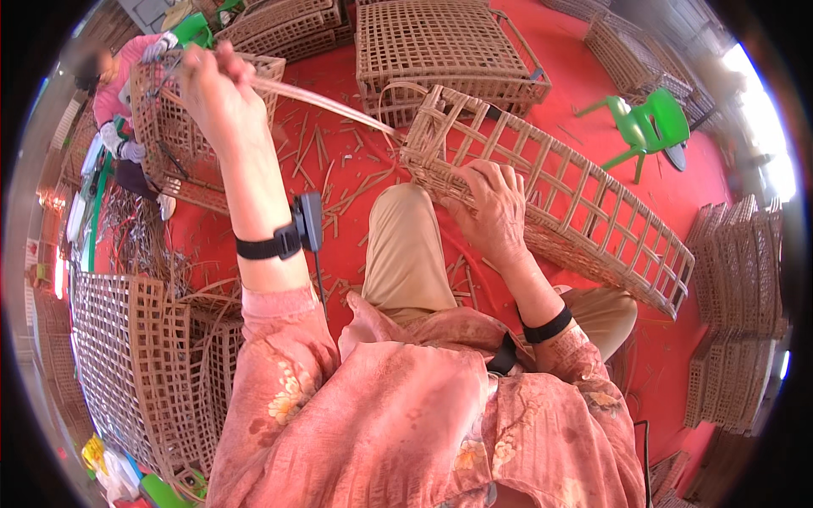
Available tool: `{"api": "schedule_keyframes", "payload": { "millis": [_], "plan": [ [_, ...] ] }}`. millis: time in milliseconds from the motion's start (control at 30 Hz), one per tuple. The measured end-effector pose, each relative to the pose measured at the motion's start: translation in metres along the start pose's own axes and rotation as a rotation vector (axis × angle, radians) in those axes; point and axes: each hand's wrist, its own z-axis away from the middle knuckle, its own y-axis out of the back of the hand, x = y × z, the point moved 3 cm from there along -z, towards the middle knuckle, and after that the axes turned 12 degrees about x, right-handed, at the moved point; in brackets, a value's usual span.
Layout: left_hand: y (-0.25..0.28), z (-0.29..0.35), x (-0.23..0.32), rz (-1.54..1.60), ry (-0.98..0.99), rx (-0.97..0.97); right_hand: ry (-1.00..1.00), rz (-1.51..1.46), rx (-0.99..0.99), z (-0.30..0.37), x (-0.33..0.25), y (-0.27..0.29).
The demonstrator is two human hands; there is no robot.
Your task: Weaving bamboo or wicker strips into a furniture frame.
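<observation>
A long, open-lattice wicker basket [584, 190] lies tilted across my knees, reaching from the middle toward the right. My right hand [491, 207] is closed over its near edge, close to the left end, with the thumb pressed at the woven side. Raised high at the upper left, my left hand [222, 97] pulls on a pale wicker strip [330, 105]. Taut and slanting, the strip runs from that hand down to the basket's left corner. Motion slightly blurs the left fingertips. A thin loop of cane [405, 87] arches over the same corner.
At the far left a co-worker [114, 102] in pink with gloves handles another wicker frame [174, 127]. Wicker baskets [432, 51] are stacked ahead; more stacks [737, 279] stand right. A green chair [652, 123] is at the far right. Cut strips litter the red floor [339, 169].
</observation>
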Motion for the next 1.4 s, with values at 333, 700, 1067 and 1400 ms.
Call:
{"api": "schedule_keyframes", "payload": {
  "millis": [333,700,1067,1400],
  "plan": [
    [-0.065,0.222,-0.053,-0.715,-0.998,-1.100,-0.759,-0.903,0.415,-0.033,0.000,0.058],
    [0.064,0.161,-0.024,-0.627,-0.359,-0.952,-1.222,-1.371,0.482,0.000,0.032,0.078],
    [0.190,0.010,-0.081,-0.455,0.327,-0.130,-1.229,-1.481,0.387,-0.009,0.042,0.063],
    [0.100,0.074,-0.033,-0.857,-0.549,-0.387,-1.213,-1.289,0.217,-0.006,-0.016,0.000]
  ]
}}
